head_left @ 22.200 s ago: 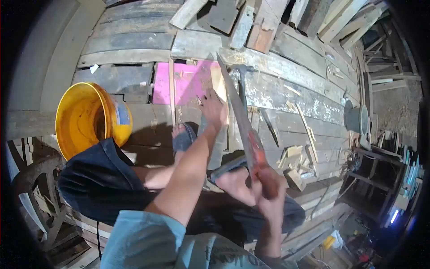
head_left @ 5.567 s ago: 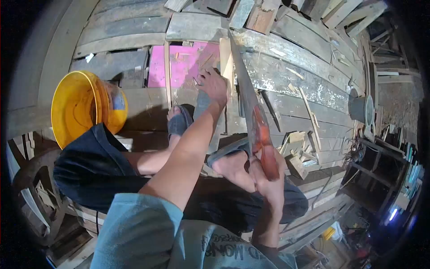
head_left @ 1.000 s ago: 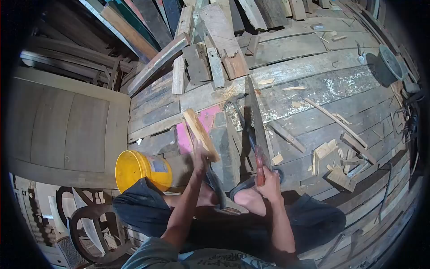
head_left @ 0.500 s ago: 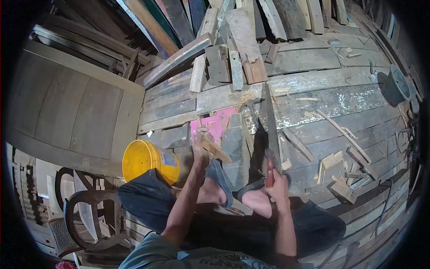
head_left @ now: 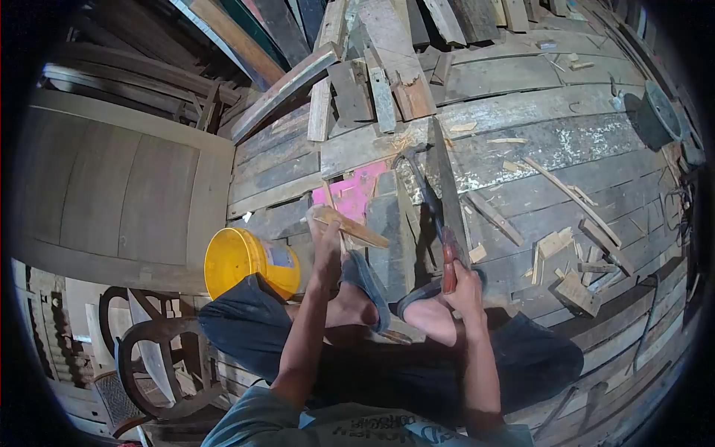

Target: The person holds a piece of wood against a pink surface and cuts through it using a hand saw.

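Observation:
My left hand [head_left: 325, 242] is closed round a short piece of wood [head_left: 359, 229], held slantwise above my left foot. In my right hand [head_left: 467, 292] is a handsaw [head_left: 449, 201], gripped by its reddish-brown handle, with the blade pointing away from me. A thick wooden block [head_left: 383, 212] lies on the floor between my feet, left of the saw. Close beside the blade rests a hammer [head_left: 421, 177], partly in shadow. Beyond the left hand a pink sheet [head_left: 362, 185] lies on the floorboards.
A yellow bucket [head_left: 232, 262] stands by my left knee, with a wooden panel [head_left: 153, 190] behind it. Planks [head_left: 395, 45] are piled ahead. Offcuts [head_left: 577, 290] and thin strips litter the right side. A dark bucket [head_left: 659, 119] sits far right; a chair frame [head_left: 138, 335] is at left.
My left hand has shifted slightly left, and the wood piece in it has turned and now shows its broad side. The right hand keeps its hold on the saw. The view has tilted a little.

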Demonstrator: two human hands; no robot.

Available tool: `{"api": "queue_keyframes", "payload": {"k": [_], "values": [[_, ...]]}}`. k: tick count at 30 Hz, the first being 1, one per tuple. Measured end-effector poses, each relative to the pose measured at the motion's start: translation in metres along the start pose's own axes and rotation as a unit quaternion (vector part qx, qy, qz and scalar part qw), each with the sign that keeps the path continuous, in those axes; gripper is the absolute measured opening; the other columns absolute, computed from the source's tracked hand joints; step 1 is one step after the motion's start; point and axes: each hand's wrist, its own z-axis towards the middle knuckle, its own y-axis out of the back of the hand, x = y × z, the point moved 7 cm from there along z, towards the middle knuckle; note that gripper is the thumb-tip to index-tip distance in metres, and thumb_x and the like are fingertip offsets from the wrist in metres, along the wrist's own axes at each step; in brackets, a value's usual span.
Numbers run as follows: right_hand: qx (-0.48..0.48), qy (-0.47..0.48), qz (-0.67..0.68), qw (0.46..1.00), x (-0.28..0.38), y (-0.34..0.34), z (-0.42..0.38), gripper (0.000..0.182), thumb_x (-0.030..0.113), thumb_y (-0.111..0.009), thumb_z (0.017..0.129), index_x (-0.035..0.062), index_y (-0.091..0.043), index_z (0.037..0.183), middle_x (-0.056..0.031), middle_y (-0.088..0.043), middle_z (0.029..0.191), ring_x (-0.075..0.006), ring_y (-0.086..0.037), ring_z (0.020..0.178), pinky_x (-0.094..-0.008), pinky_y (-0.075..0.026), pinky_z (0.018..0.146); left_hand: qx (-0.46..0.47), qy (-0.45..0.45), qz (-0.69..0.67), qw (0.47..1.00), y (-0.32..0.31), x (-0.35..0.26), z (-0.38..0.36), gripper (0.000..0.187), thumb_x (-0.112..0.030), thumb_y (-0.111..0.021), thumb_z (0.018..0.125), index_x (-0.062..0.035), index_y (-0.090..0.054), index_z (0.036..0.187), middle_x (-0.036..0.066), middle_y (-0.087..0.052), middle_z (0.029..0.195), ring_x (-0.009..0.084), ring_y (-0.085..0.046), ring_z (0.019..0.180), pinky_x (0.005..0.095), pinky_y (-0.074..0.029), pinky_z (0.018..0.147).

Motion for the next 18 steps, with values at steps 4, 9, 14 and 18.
{"api": "queue_keyframes", "payload": {"k": [4, 9, 14, 18], "values": [[-0.002, 0.002, 0.002, 1.000, -0.001, 0.001, 0.001, 0.014, 0.011, -0.062, 0.077, 0.0005, -0.053, 0.083, -0.0253, -0.059, 0.075, -0.0457, -0.058, 0.070, -0.0496, -0.045, 0.058, -0.055, 0.155, -0.205, 0.965, 0.004, 0.018, 0.003, 0.026, -0.010, -0.049, 0.092, -0.0091, -0.043, 0.117, 0.007, -0.048, 0.103, 0.0159, -0.050, 0.091, 0.0314, -0.043, 0.080], [0.003, -0.002, 0.010, 1.000, 0.001, 0.002, 0.002, 0.014, 0.011, -0.060, 0.080, -0.0001, -0.053, 0.086, -0.0246, -0.060, 0.078, -0.0455, -0.058, 0.073, -0.0498, -0.045, 0.063, -0.052, 0.152, -0.176, 0.971, 0.011, 0.044, 0.013, 0.039, -0.024, -0.054, 0.093, -0.0218, -0.035, 0.127, 0.009, -0.039, 0.127, 0.0257, -0.041, 0.113, 0.0431, -0.041, 0.089], [-0.022, -0.090, 0.091, 0.992, 0.005, 0.006, 0.000, 0.021, 0.018, -0.065, 0.082, 0.0000, -0.055, 0.089, -0.0217, -0.061, 0.079, -0.0400, -0.059, 0.071, -0.0432, -0.045, 0.066, -0.072, 0.024, -0.003, 0.997, 0.009, 0.022, 0.022, 0.035, -0.024, -0.053, 0.095, -0.0094, -0.041, 0.124, 0.011, -0.045, 0.123, 0.0249, -0.045, 0.110, 0.0398, -0.039, 0.096], [-0.095, 0.001, 0.167, 0.981, 0.024, 0.025, -0.007, 0.022, 0.018, -0.068, 0.082, 0.0004, -0.056, 0.087, -0.0162, -0.056, 0.067, -0.0308, -0.056, 0.058, -0.0368, -0.044, 0.058, -0.132, -0.051, 0.129, 0.982, 0.018, 0.060, 0.040, 0.032, -0.025, -0.047, 0.098, 0.0023, -0.049, 0.115, 0.016, -0.052, 0.115, 0.0281, -0.049, 0.104, 0.0392, -0.039, 0.094]]}}
